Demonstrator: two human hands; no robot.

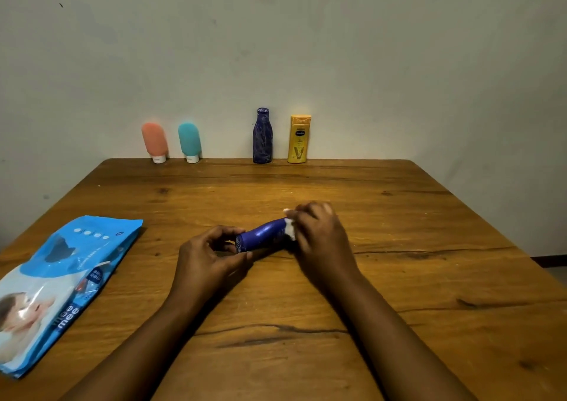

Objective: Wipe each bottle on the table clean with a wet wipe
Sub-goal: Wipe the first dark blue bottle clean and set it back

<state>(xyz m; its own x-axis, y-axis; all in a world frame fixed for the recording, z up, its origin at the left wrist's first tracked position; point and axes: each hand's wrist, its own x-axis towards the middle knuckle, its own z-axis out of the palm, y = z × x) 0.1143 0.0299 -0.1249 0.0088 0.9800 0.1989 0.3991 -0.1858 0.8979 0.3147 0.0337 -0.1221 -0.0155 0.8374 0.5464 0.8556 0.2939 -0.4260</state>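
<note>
A small blue bottle [264, 234] lies tilted on its side above the middle of the wooden table [399, 216]. My left hand [208, 259] pinches its cap end with thumb and fingers. My right hand [319, 235] grips a white wet wipe [290, 228] wrapped against the bottle's other end. Along the far edge stand an orange tube [154, 142], a teal tube [189, 142], a tall dark blue bottle [262, 136] and a yellow lotion bottle [298, 138], all upright against the wall.
A blue pack of wet wipes [61, 284] lies flat at the table's left edge. The table's right edge drops off beside a dark floor strip [549, 261].
</note>
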